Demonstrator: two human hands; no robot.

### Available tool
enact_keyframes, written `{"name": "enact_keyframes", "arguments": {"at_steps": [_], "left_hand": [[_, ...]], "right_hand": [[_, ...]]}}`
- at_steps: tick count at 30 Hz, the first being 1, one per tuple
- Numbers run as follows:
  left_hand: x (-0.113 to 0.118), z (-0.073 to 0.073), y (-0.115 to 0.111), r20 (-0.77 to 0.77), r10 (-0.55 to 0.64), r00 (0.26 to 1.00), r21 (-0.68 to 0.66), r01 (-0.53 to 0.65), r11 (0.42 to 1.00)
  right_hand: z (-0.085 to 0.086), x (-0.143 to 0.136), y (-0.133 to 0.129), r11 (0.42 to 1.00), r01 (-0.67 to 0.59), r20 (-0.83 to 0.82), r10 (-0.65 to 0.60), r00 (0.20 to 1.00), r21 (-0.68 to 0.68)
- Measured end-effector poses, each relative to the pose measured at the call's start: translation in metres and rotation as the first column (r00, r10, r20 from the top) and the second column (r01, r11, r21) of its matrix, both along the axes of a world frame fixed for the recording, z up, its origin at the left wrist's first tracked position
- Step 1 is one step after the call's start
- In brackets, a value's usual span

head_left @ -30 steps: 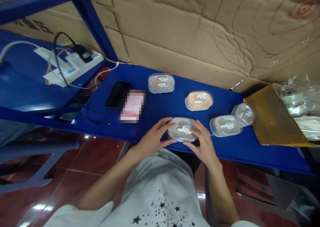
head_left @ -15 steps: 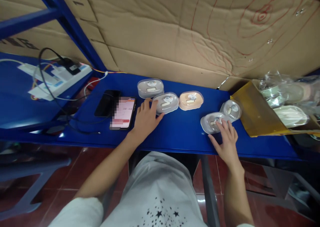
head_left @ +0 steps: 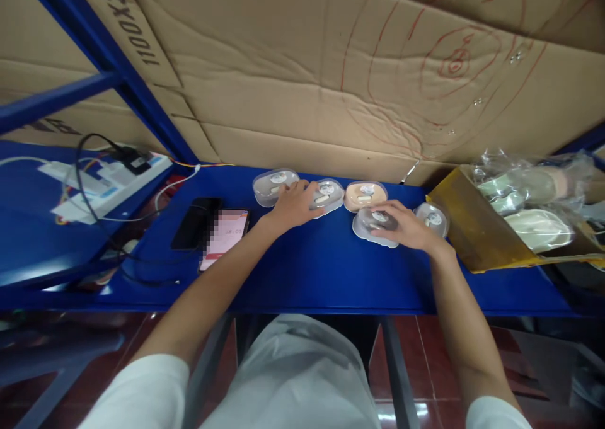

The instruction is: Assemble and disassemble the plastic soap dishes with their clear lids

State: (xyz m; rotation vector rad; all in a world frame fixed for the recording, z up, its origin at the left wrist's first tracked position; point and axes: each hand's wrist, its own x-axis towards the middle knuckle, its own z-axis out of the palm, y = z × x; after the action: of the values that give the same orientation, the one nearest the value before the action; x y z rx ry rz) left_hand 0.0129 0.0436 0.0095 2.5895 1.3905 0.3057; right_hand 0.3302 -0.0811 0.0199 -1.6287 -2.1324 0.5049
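The left hand was half spread, its fingers over the grey tub and the middle tub; I couldn't tell if they pressed. The right hand reached wide over the front tub, thumb apart from fingers; I couldn't tell how firmly it held.

Three tubs made a rough row near the cardboard, ending in the peach tub. Two were out of line: the front tub, just before the peach one, and the end tub, beside the box.

All were clear, glossy plastic, round-cornered, with labels. The bench was smooth blue, the cardboard creased, and the box taped brown, full of crinkly bags. Leftward lay a phone.
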Motion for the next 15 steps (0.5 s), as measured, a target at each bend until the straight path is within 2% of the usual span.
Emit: {"name": "enact_keyframes", "arguments": {"at_steps": [4,6,9,12,15], "left_hand": [[0.004,0.008,0.019,0.041,0.036,0.998,-0.044,-0.034,0.998],[0.006,0.009,0.024,0.053,0.051,0.997,-0.048,-0.049,0.998],[0.006,0.007,0.03,0.054,0.038,0.998,-0.04,-0.036,0.999],[-0.006,0.008,0.042,0.04,0.002,0.999,-0.071,0.001,0.997],[-0.031,0.017,0.061,0.018,0.003,1.0,-0.114,-0.001,0.994]], "right_hand": [[0.018,0.021,0.024,0.986,0.07,-0.181,-0.097,0.979,-0.149],[0.016,0.036,0.027,0.978,0.17,-0.163,-0.189,0.968,-0.125],[0.004,0.054,0.025,0.961,0.274,-0.063,-0.275,0.959,-0.02],[-0.005,0.056,0.028,0.966,0.254,-0.009,-0.254,0.967,0.035],[-0.005,0.044,0.048,0.981,0.174,0.045,-0.178,0.983,0.081]]}}
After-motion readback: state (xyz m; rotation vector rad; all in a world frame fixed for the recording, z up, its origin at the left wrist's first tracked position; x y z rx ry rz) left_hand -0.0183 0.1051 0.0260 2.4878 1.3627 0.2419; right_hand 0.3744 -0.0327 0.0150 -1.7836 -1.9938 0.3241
